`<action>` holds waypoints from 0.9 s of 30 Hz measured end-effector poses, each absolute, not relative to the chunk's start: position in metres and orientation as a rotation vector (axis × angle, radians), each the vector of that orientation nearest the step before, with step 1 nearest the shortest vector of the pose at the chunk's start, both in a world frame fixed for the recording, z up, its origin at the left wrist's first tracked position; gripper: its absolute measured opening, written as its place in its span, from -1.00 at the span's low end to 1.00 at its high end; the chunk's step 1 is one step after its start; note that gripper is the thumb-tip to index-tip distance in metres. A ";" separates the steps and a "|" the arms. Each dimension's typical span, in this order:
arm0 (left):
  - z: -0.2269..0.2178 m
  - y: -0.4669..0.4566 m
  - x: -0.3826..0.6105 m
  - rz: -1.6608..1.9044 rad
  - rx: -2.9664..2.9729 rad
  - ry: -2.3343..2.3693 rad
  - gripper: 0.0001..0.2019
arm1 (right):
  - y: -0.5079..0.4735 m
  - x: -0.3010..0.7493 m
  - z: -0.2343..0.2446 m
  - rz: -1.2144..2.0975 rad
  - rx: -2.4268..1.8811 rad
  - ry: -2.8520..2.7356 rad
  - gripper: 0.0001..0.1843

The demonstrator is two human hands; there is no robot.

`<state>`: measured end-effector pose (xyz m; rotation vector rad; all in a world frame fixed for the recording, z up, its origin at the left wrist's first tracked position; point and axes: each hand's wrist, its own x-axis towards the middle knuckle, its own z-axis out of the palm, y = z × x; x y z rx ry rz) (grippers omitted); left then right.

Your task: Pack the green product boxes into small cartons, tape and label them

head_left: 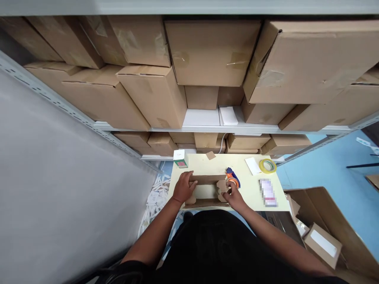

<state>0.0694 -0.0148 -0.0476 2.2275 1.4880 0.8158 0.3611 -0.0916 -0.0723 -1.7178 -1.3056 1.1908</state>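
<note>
An unfolded brown cardboard box (pixel 207 179) stands on the pale yellow table at its front edge, open at the top and bottom so the table shows through. My left hand (pixel 183 187) grips its left end, thumb inside and fingers round the outside. At the opposite end, my right hand (pixel 235 196) pinches a notched flap (pixel 221 189). Just beyond that hand lies a blue and orange tape dispenser (pixel 237 178). A small white and green box (pixel 180 159) sits behind my left hand.
On the table (pixel 248 197) are a yellow tape roll (pixel 261 168), a white paper (pixel 252 166) and a blurred packet (pixel 268 192). Shelves of cartons (pixel 213 55) rise behind. Right of the table stands a large open carton (pixel 331 213); paper scraps (pixel 154 201) litter the floor left.
</note>
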 end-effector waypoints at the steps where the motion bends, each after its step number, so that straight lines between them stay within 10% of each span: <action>1: -0.047 -0.017 0.066 0.823 2.237 1.462 -0.70 | -0.095 0.358 -0.071 1.143 -1.740 -1.315 -0.51; 27: -0.038 -0.031 0.032 0.732 2.146 1.056 -0.79 | -0.120 0.326 -0.067 0.645 -2.040 -1.369 -0.47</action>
